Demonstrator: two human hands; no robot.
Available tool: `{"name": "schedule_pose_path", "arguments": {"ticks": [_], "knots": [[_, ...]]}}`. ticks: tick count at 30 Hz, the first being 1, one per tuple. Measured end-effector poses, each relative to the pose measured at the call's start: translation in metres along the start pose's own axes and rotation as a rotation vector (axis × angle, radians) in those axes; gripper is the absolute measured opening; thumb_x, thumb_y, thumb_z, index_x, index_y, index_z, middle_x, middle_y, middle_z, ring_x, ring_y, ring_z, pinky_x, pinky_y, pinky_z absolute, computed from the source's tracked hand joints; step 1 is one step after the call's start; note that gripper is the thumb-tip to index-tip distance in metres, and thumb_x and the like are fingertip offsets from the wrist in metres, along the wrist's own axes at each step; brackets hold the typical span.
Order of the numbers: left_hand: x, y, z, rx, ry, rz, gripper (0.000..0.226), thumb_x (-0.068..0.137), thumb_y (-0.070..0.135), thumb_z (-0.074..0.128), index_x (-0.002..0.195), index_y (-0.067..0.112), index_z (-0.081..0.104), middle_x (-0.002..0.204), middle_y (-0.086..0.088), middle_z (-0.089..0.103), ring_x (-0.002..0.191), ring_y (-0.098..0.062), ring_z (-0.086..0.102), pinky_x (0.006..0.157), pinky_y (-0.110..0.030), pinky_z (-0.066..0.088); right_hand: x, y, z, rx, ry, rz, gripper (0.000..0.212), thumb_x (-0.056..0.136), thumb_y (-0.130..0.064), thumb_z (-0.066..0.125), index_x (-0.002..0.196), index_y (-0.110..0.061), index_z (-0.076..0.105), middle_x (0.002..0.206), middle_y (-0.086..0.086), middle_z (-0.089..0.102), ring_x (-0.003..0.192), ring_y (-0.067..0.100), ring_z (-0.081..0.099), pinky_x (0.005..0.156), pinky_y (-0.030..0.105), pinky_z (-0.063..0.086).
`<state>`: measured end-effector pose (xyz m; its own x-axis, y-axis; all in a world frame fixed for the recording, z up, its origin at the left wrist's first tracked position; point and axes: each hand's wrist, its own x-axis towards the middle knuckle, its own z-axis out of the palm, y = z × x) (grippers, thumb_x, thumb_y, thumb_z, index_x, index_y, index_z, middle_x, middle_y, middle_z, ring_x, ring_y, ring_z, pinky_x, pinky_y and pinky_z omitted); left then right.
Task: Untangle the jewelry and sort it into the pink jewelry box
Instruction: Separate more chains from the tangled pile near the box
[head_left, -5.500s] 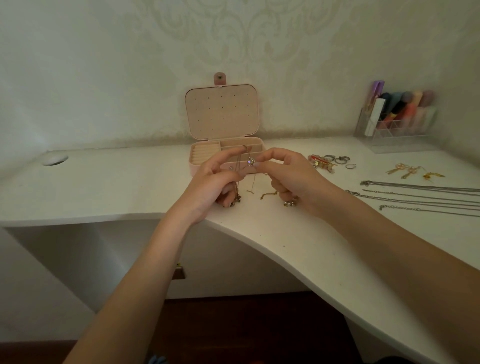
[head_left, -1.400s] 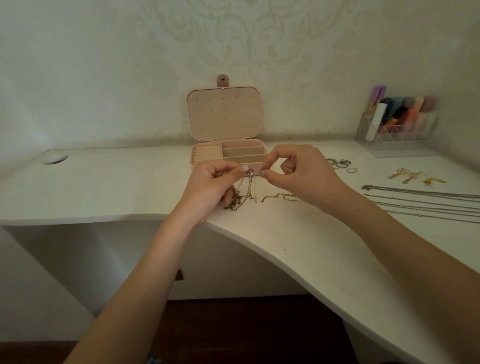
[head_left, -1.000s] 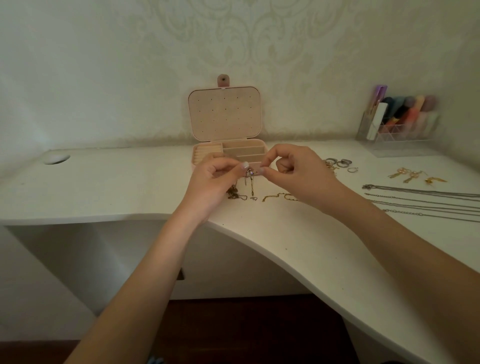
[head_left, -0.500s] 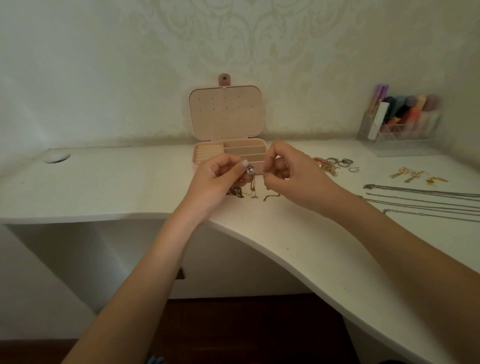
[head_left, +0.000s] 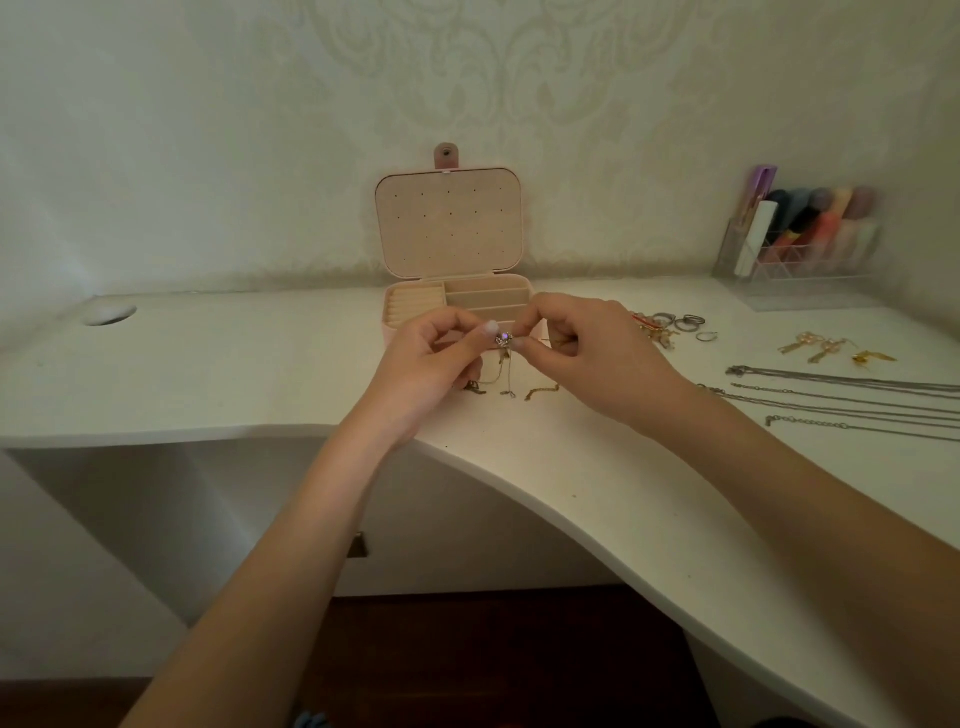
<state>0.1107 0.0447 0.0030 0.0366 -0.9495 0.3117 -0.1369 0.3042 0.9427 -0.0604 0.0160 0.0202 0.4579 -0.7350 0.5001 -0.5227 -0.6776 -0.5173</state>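
I am holding both hands raised just above the counter, directly in front of the pink jewelry box. My left hand is pinching a small sparkling pendant between thumb and forefinger; this grip is pressed together on the pendant's left side. My right hand is pinching at the same piece from the right, fingers curled, its fingertips meeting the left ones at the pendant. The pendant is sitting exactly between the two grips, level with the front wall of the box.

Thin gold chains are hanging down from the pendant, and their lower ends are trailing onto the counter below and between my hands. Whether they are knotted together I cannot tell.

The box is standing open, lid upright against the wall, with a ring-roll section on the left and slotted compartments on the right. Its compartments are partly hidden behind my hands.

To my right, several rings are lying near my right hand. Farther right, gold earrings are lying on the counter, and silver chains are lying stretched out in rows. A clear organiser is standing at the back right.
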Motion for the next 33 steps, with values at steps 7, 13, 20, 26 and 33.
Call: {"name": "schedule_pose_path", "arguments": {"ticks": [7,13,20,26,33], "knots": [[-0.002,0.003,-0.002,-0.132,-0.023,-0.014,0.01,0.078,0.021,0.066,0.08,0.01,0.067,0.066,-0.001,0.072,0.059,-0.007,0.064,0.049,-0.015,0.042,0.001,-0.003,0.002,0.005,0.048,0.052,0.025,0.086,-0.028,0.064,0.066,-0.035,0.051,0.041,-0.01,0.037,0.045,0.011,0.033,0.053,0.03,0.028],[-0.004,0.004,-0.001,-0.146,0.007,-0.018,0.008,0.074,0.006,0.071,0.082,0.009,0.071,0.065,0.0,0.072,0.056,-0.006,0.065,0.038,-0.014,0.033,0.0,-0.002,0.002,0.039,0.036,0.097,0.017,0.086,-0.031,0.064,0.07,-0.03,0.059,0.039,-0.009,0.034,0.043,0.01,0.031,0.053,0.029,0.028],[-0.005,0.007,-0.001,-0.172,0.044,-0.039,0.01,0.078,-0.001,0.068,0.073,0.005,0.062,0.056,0.003,0.068,0.038,-0.003,0.053,0.034,-0.013,0.03,-0.001,-0.007,0.002,0.087,-0.004,0.079,0.017,0.085,-0.031,0.066,0.068,-0.029,0.062,0.039,-0.009,0.033,0.043,0.01,0.03,0.053,0.028,0.029],[-0.003,0.006,-0.002,-0.182,0.039,-0.028,0.015,0.076,0.002,0.07,0.074,0.009,0.057,0.056,0.003,0.066,0.034,-0.005,0.046,0.031,-0.013,0.027,-0.002,-0.012,-0.001,-0.076,0.0,0.016,0.014,0.086,-0.038,0.065,0.075,-0.028,0.065,0.046,-0.008,0.035,0.046,0.01,0.035,0.053,0.029,0.032],[-0.002,0.003,-0.002,-0.147,0.034,-0.013,0.008,0.077,0.009,0.07,0.083,0.008,0.065,0.055,0.003,0.063,0.036,-0.005,0.042,0.034,-0.015,0.028,-0.004,-0.016,-0.006,-0.176,0.018,-0.078,0.012,0.089,-0.036,0.062,0.088,-0.027,0.069,0.052,-0.012,0.036,0.051,0.005,0.038,0.052,0.028,0.031]]}}
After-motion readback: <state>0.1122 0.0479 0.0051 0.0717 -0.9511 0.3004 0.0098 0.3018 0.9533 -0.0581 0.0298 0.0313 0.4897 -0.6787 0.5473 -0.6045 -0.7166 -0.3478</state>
